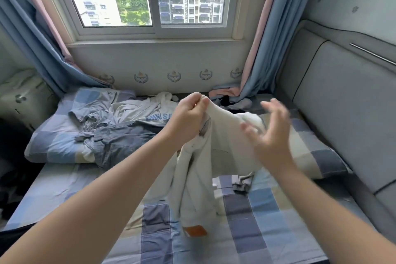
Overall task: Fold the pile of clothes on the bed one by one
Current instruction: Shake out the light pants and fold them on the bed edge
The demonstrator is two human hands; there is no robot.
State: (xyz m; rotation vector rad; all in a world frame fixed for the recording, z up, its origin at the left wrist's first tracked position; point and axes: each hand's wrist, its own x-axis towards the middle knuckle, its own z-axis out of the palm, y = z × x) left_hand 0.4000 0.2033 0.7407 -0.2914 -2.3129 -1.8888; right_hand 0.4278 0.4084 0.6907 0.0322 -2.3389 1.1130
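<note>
Pinching the white garment (205, 156) by its top edge, your left hand (188, 118) lifts it above the bed (267, 221) so it hangs straight; your right hand (270, 133), fingers spread and empty, reaches for another edge.

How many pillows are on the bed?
2. The left pillow lies under the jeans. The right pillow lies beside the grey padded panel, partly behind the white garment that the left hand holds up. Others may be hidden.
</note>
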